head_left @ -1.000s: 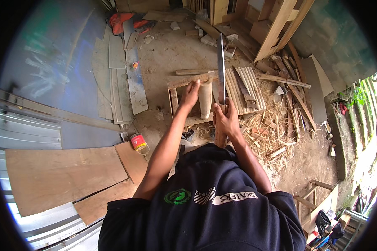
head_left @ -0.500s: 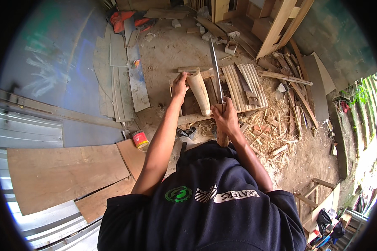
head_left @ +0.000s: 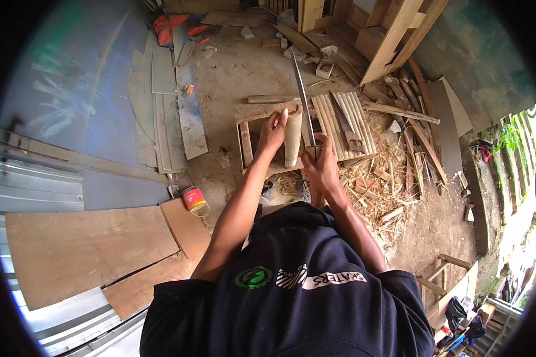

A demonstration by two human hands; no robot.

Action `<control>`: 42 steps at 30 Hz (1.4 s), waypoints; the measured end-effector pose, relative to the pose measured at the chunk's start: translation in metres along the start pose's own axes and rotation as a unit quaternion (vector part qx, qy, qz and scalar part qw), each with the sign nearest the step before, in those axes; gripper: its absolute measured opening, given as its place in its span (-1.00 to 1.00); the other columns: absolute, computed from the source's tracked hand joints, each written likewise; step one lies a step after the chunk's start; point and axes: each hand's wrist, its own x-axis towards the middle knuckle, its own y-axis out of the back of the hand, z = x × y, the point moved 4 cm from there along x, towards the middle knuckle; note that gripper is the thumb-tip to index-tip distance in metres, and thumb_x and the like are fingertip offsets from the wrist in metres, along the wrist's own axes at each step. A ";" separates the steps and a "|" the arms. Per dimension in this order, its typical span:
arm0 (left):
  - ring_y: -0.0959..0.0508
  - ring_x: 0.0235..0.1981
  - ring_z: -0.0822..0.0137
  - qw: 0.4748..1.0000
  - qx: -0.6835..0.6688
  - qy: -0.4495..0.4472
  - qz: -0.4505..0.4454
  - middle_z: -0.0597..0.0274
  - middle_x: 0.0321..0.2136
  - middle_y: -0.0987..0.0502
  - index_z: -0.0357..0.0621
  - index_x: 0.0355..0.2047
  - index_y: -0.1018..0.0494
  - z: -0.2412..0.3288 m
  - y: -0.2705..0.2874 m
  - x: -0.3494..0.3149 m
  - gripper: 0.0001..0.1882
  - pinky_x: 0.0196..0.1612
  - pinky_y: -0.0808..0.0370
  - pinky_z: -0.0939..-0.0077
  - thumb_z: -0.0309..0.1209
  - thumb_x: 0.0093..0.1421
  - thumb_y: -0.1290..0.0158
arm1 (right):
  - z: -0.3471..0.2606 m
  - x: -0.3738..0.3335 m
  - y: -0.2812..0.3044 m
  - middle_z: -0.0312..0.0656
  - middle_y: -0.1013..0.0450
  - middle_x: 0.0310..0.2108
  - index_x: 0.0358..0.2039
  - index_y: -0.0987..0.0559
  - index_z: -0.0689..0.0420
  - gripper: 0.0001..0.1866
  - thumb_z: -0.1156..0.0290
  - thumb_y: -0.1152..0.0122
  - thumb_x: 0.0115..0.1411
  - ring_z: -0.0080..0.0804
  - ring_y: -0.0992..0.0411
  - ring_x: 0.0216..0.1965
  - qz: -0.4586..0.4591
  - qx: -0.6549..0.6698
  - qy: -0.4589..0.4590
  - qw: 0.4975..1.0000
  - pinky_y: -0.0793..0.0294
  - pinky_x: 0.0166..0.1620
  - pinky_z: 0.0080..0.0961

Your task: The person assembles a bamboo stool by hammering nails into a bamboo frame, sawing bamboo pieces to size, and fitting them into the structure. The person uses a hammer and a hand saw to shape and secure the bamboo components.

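Change since earlier frames: the long blade (head_left: 301,98) has been swung from nearly upright to a slant, tip away and slightly left; the bamboo piece (head_left: 292,135) has been set more upright under the left hand.
Left hand (head_left: 272,132): fingers are closed over the upper left side of the bamboo piece, thumb toward its top; the piece is steadied on end.
Left arm: extended forward from the lower edge, elbow only slightly bent, forearm bare.
Right hand (head_left: 320,165): a closed fist is wrapped round the handle of the long blade, knuckles up, just right of the bamboo piece.
Right arm: bent at the elbow, forearm drawn in close to the body.
Long blade: held just beside the right edge of the bamboo piece; whether the edge touches it cannot be told.
Bamboo piece: stood on the low wooden frame (head_left: 246,128) in front of the person, between both hands.
Split strips (head_left: 339,122): laid side by side on the frame, right of the blade.
Shavings (head_left: 378,190): scattered on the dirt ground to the right.
Red can (head_left: 195,200): lying near the plywood sheets (head_left: 83,247), well apart from the hands.
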 end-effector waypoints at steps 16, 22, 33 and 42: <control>-0.13 -0.63 0.47 0.861 -0.371 0.045 0.345 0.45 -0.64 -0.16 0.03 -0.57 -0.22 -0.033 0.087 0.024 -0.51 -0.47 -0.14 0.50 0.03 0.44 0.22 | 0.014 0.003 -0.003 -0.08 -0.47 -0.46 0.10 -0.29 0.32 -0.47 0.37 -0.26 0.22 -0.38 -0.46 -0.49 0.006 0.037 0.001 0.999 -0.48 -0.41 -0.36; -0.11 -0.72 0.46 0.906 -0.389 0.044 0.160 0.39 -0.74 -0.16 -0.05 -0.56 -0.28 -0.021 0.079 0.023 -0.46 -0.55 -0.13 0.52 0.04 0.45 0.27 | 0.004 0.002 -0.010 -0.07 -0.49 -0.55 0.10 -0.27 0.30 -0.48 0.38 -0.25 0.22 -0.38 -0.45 -0.56 -0.016 0.021 0.036 0.999 -0.45 -0.45 -0.37; -0.11 -0.78 0.52 0.968 -0.246 0.035 0.036 0.43 -0.79 -0.15 -0.08 -0.59 -0.31 0.004 0.038 0.034 -0.36 -0.65 -0.05 0.56 0.17 0.41 0.29 | -0.015 -0.006 -0.015 0.11 -0.52 -0.51 0.12 -0.23 0.26 -0.46 0.34 -0.18 0.22 0.10 -0.55 -0.41 -0.064 0.017 0.015 0.998 -0.48 -0.28 -0.14; -0.31 -0.61 0.48 0.971 -0.236 0.012 0.048 0.35 -0.63 -0.34 -0.14 -0.36 -0.39 -0.002 0.022 0.035 -0.36 -0.45 -0.27 0.50 0.22 0.38 0.29 | -0.025 -0.001 -0.018 0.07 -0.51 -0.54 0.15 -0.24 0.27 -0.45 0.39 -0.20 0.22 -0.07 -0.51 -0.51 -0.043 0.050 0.044 0.997 -0.47 -0.37 -0.19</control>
